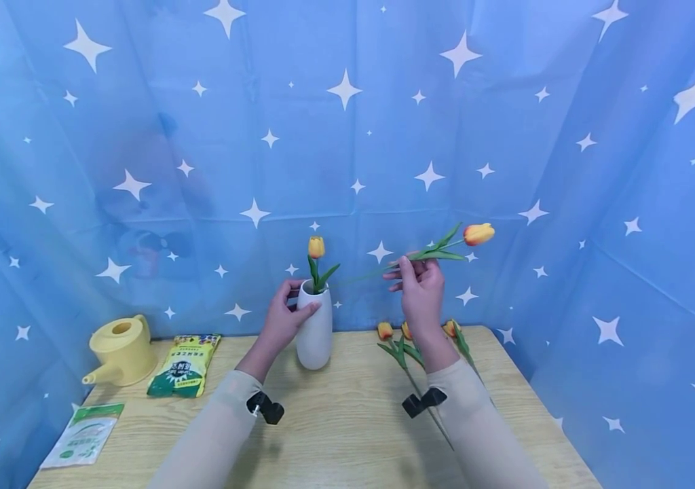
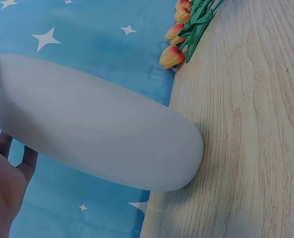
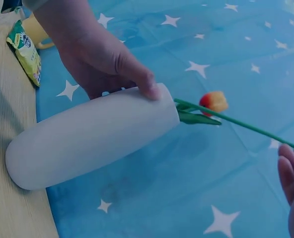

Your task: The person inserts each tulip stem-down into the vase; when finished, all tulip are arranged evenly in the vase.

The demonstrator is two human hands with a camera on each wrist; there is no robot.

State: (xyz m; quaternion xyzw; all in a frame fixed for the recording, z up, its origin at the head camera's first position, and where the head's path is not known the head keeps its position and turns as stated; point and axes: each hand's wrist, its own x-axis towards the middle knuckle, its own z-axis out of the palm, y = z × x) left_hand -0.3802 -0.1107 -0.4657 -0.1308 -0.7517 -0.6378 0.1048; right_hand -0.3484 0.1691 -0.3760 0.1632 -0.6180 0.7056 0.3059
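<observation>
Backdrop (image 1: 347,156): blue, with white four-pointed stars, hanging behind the surface (image 1: 347,421), which is pale wood grain.
Left end: yellow watering can (image 1: 123,353); near it a green-and-yellow bag (image 1: 184,367); closer to the person, a white-and-green packet (image 1: 83,435) lying flat.
Vase (image 1: 315,333): white, smooth, tall, about mid-surface toward the back; looks to stand on its base. One tulip (image 1: 316,247) upright in its mouth, leaves just over the rim.
Left hand (image 1: 285,316): round the upper vase, thumb on the near side, fingers behind.
Right hand (image 1: 423,292): pinching the second tulip (image 1: 478,234) by its stem around the leaves, raised above the surface to the right of the vase.
Second tulip: orange-yellow bloom out to the right, bare stem slanting down and left toward the vase mouth. Whether the stem end touches the rim, cannot tell.
Loose tulips (image 1: 385,331): at least three blooms, lying to the right, partly hidden by the right arm.
Handling, tulip: probably artificial; light, stem thin and springy, leaves soft. Best held on the stem below the leaves, sparing the bloom; a grip far from the stem end would let the tip sway.
Handling, vase: likely hard and slick, perhaps breakable, easily tipped when sparsely filled. Thumb-and-fingers hold below the rim suits it, leaving the mouth free.
</observation>
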